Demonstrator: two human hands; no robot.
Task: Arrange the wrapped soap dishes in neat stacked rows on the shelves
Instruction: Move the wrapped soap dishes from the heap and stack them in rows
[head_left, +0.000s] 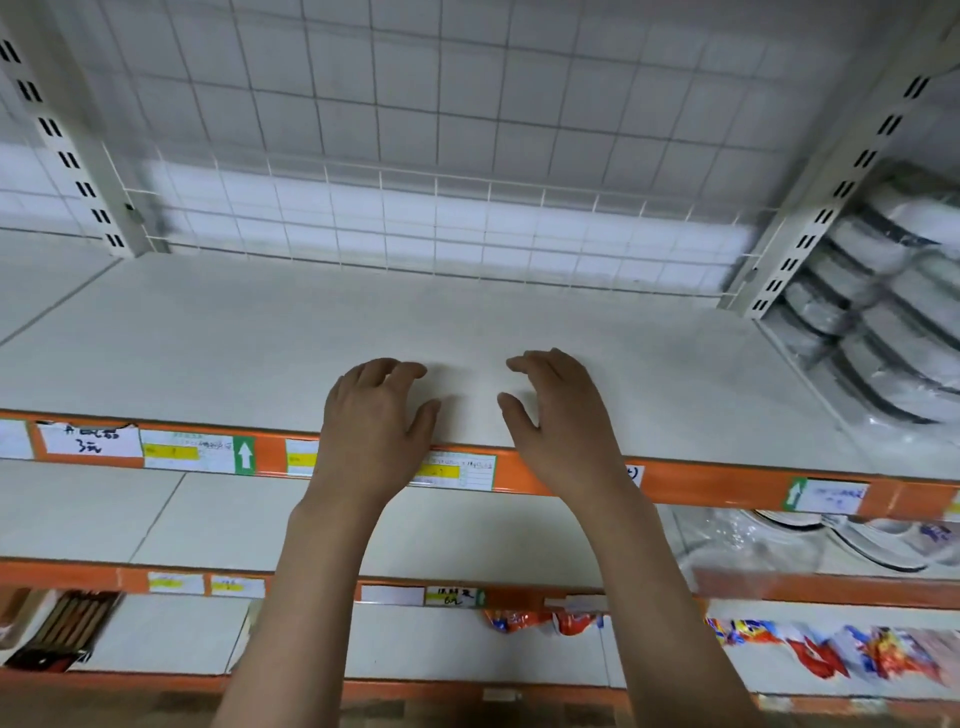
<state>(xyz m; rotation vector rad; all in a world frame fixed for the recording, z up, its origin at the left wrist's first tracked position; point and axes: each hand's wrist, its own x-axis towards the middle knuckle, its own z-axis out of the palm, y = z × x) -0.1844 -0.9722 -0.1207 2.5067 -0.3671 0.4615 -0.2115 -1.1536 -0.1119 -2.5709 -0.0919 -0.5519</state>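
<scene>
Head view looks down on a white shelving unit with a wire grid back (415, 156) and slotted uprights. Its top shelf (234, 338) is a broad white board with an orange front edge carrying paper price labels (189, 452). At that shelf's far right, past the upright, the wrapped soap dishes (878, 317) sit in stacked rows: pale, rounded shapes with dark rims under glossy clear film, blurred in detail. More film-wrapped dishes (852, 540) lie on the shelf below, at the right. Lower still, bright snack packets (810, 649) hang along the edge, and a box of brown sticks (67, 629) sits at the left. Left hand (376, 415) and right hand (558, 410) hover over the top shelf's front edge, near each other, fingers loosely curled, each grip holding nothing.
</scene>
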